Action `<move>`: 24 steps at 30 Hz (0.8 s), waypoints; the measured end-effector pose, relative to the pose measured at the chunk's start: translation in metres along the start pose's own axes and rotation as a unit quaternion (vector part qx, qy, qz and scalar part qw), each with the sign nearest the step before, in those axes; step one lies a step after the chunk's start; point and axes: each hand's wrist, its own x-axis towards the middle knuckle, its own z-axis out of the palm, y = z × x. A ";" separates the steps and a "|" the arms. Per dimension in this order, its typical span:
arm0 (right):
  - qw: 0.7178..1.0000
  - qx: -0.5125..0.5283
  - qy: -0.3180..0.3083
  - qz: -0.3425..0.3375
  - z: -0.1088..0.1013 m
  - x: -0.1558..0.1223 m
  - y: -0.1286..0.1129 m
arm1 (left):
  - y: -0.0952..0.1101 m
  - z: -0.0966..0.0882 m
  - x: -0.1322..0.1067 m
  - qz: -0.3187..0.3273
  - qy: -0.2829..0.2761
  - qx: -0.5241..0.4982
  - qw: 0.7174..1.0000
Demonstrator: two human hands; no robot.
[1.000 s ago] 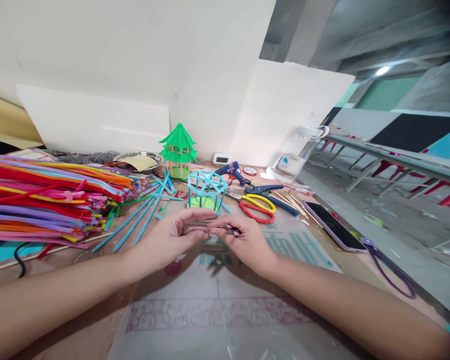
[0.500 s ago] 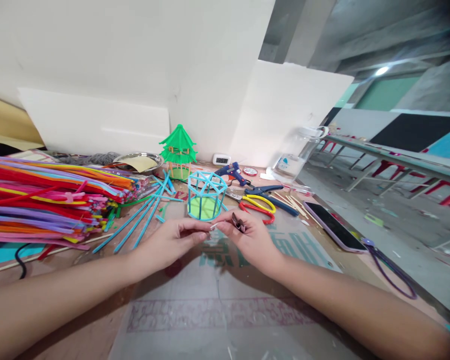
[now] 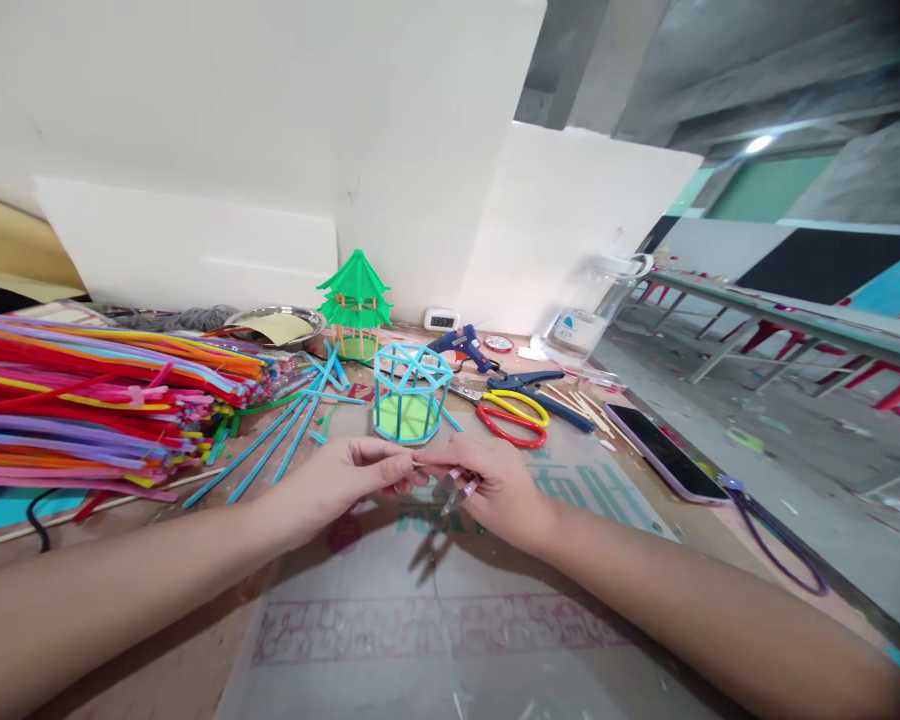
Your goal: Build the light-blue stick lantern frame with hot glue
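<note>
My left hand (image 3: pixel 349 485) is closed in a pinch, its thumb and index fingertips on a thin pale sliver (image 3: pixel 418 464). The fingertips of my right hand (image 3: pixel 502 490) meet it at the other end of this sliver. A small shiny pointed tool (image 3: pixel 461 492) sticks out of my right hand's curled fingers, tip down; its exact kind is unclear. Just beyond both hands stands a blue six-sided frame (image 3: pixel 412 392) of thin strips on a light green base. Behind it is a green tiered-roof pavilion model (image 3: pixel 356 300).
Pipe cleaners (image 3: pixel 105 400) are heaped at left, near loose blue strips (image 3: pixel 285 440). Scissors (image 3: pixel 514 418), pliers (image 3: pixel 544 390) and a glue gun (image 3: pixel 469 347) lie beyond my right hand. A phone (image 3: pixel 664 450) and water bottle (image 3: pixel 585 310) stand farther right. A clear sheet (image 3: pixel 420 640) covers the front.
My right hand has turned, so the pointed tool now aims downward and toward me. The fingertips of both hands have come closer together around the sliver.
</note>
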 end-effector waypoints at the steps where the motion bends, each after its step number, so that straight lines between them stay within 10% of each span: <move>1: 1.000 -0.011 -0.009 -0.012 0.000 -0.001 0.000 | 0.000 0.000 0.000 -0.003 0.007 0.006 1.000; 9: 0.994 0.020 0.036 0.102 0.003 0.000 -0.003 | 0.004 0.002 0.003 -0.034 0.042 -0.021 0.998; 24: 1.000 -0.024 0.013 -0.009 0.007 0.002 -0.008 | -0.003 0.009 0.000 0.070 0.051 -0.004 0.996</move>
